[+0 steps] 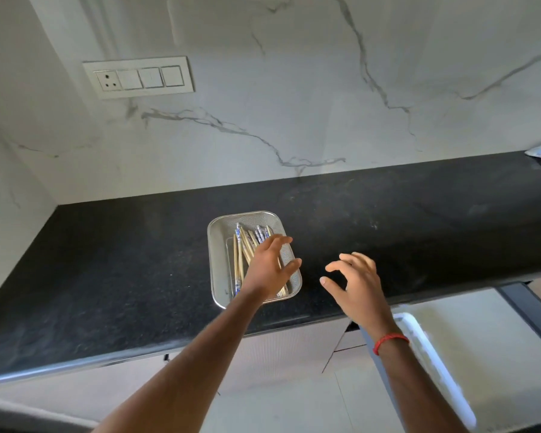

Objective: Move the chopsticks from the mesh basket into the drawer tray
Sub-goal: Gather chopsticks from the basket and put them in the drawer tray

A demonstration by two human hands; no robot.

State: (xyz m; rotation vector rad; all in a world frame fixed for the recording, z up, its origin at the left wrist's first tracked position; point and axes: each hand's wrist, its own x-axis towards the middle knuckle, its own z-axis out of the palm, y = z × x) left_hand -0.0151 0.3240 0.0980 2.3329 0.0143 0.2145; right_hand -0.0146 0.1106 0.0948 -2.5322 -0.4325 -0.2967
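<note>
We take the mesh basket point(219, 264) as our landmark; it stands on the black countertop point(107, 260), close to the front edge.

Nearest to us, below and to the right of the basket, the drawer point(528, 310) is pulled open under the counter edge. Inside it we see the white drawer tray point(434, 354). The part of the tray that shows holds no chopsticks, but our right forearm and the picture border hide some of it, so we cannot speak for the whole tray.

Our right hand point(356, 282) hovers just to the right of the basket, over the bare countertop. Its fingers are spread and a little curled, and it holds nothing. A red thread point(389, 340) is around that wrist.

Our left hand point(270, 267) is above the right half of the basket, with fingers open and the thumb apart. We cannot tell if the fingertips already touch something, but nothing is held in it.

The chopsticks point(242, 245) lie inside the basket, a loose bundle of pale sticks with blue and white patterned ends, partly covered by the left hand.

So we judge that the task is at its start: the drawer is open and ready, no chopstick is seen moved, and the whole gathering and carrying is left.

Behind the basket rises the marble wall with a switch plate point(138, 77).
</note>
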